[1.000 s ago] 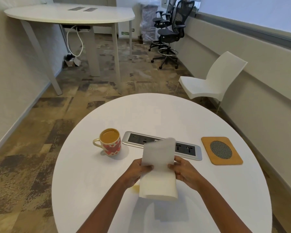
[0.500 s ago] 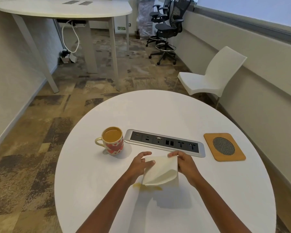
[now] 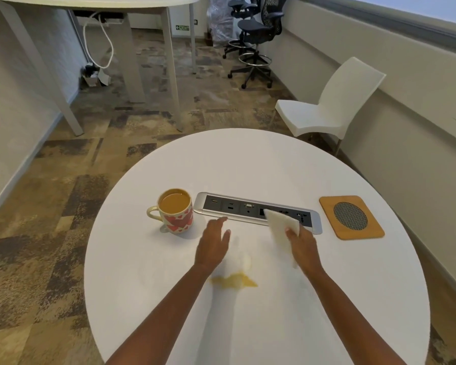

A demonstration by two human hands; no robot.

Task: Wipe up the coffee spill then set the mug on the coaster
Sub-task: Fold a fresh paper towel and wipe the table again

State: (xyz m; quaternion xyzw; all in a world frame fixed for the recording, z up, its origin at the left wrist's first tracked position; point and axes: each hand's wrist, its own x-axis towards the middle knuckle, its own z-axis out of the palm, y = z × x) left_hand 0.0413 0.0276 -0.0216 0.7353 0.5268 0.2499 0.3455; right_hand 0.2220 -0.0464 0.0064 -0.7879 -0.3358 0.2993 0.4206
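Two hands of yours are over the round white counter, and only one of them holds anything. Your right hand pinches a white folded napkin between thumb and fingers. The napkin stands up out of the grip, and from this view its top corner overlaps the silver socket panel set into the counter. Your left hand is palm down and motion-blurred. Its fingers are straight, loosely together and hold nothing, and you cannot tell whether it touches the surface.

The coffee spill is a small yellow-brown puddle with a ragged, pointed outline. It lies on the near part of the counter between your forearms, just below the left wrist. The napkin is apart from it and nearer the panel.

The mug stands upright on the counter just left of the socket panel. It is cream with red hearts, its handle points left, and pale brown coffee fills it almost to the brim. The coaster lies to the right of the panel, well apart from the mug. It is a rounded wooden square with a dark mesh disc in the middle.
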